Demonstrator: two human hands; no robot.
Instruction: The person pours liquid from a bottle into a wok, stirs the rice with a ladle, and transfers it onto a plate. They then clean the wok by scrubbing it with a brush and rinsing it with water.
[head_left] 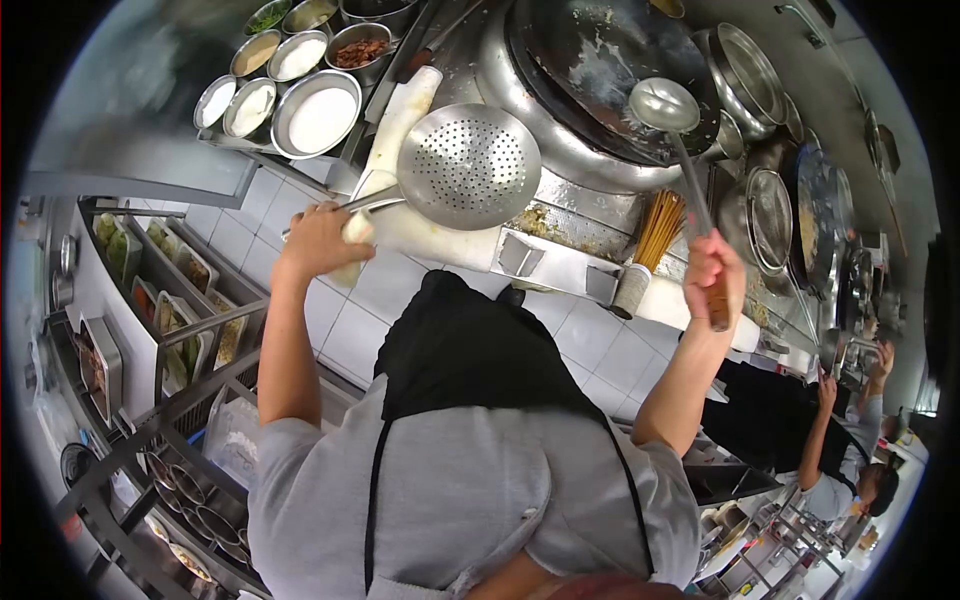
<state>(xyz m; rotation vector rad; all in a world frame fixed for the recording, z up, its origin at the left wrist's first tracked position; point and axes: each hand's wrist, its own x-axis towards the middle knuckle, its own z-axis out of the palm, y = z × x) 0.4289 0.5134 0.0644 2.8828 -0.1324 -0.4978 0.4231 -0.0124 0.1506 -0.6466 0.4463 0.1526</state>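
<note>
My left hand (322, 240) is closed around the handle of a perforated metal strainer (470, 166). A pale cloth (357, 238) is bunched under its fingers. The strainer's round bowl is over the stove's front edge, beside a rolled white cloth (405, 110). My right hand (715, 277) grips the wooden end of a long ladle (665, 106). The ladle's bowl is over the large dark wok (590, 50), which has whitish streaks inside. Whether the ladle touches the wok I cannot tell.
Metal bowls of seasonings (318, 118) stand at the upper left. A bundle of bamboo sticks (661, 228) stands in a holder at the stove's front. More strainers (770, 222) and pans line the right. Another person (840, 445) works farther right. Ingredient trays (180, 330) are at the left.
</note>
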